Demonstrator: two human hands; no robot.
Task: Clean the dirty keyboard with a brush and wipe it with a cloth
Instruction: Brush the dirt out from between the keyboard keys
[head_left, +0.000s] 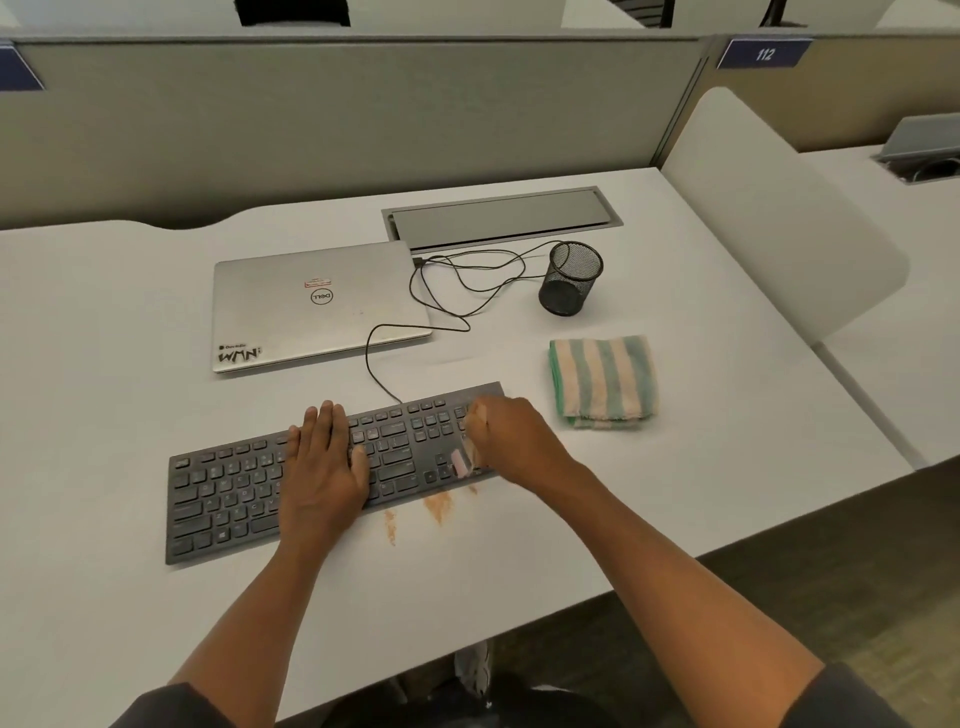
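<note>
A dark grey keyboard (223, 493) lies slanted on the white desk (130, 312). My left hand (324, 460) rests flat on its middle keys with fingers straight. My right hand (511, 439) is over the keyboard's right end and grips a small brush (461, 461), whose pinkish head touches the keys near the arrow keys; most of the handle is hidden in my fist. Brownish dust (439, 506) lies on the desk just in front of the keyboard. A folded cloth with green and cream stripes (602, 382) sits to the right of the keyboard, untouched.
A shut silver laptop (311, 312) lies behind the keyboard, with a black cable (452, 291) looping from it. A black mesh pen cup (570, 278) stands behind the cloth. A grey cable hatch (498, 215) sits at the back. A white divider (769, 208) bounds the right side.
</note>
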